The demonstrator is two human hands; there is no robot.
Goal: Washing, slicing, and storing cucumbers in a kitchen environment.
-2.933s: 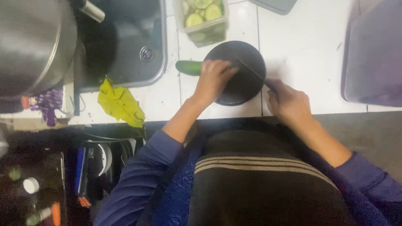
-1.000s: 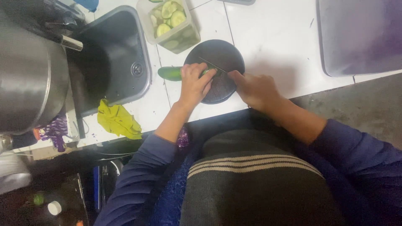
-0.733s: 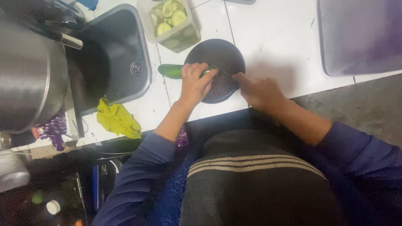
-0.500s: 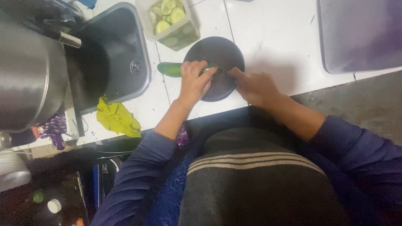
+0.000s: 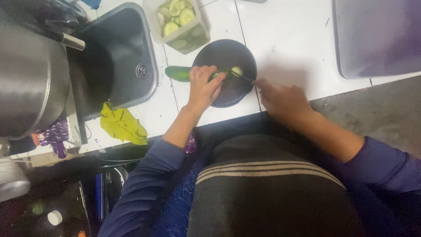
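Observation:
My left hand [image 5: 202, 90] presses a green cucumber [image 5: 177, 73] down on a round black cutting board [image 5: 226, 94]; the cucumber's end sticks out to the left of my fingers. A cut slice [image 5: 237, 70] lies on the board just past my fingertips. My right hand [image 5: 280, 101] grips a knife [image 5: 239, 77], its thin blade reaching left onto the board at the cucumber's cut end.
A clear tub of cucumber slices [image 5: 177, 19] stands behind the board. A steel sink [image 5: 116, 61] lies to the left, with a big metal pot [image 5: 30, 79] beside it and a yellow cloth [image 5: 122, 125] near the counter's front edge. A grey tray [image 5: 377, 37] sits far right.
My hands stayed on the cucumber and knife throughout; the knife has worked at the cucumber's end, and a slice now lies loose on the board. The camera view shifted slightly.

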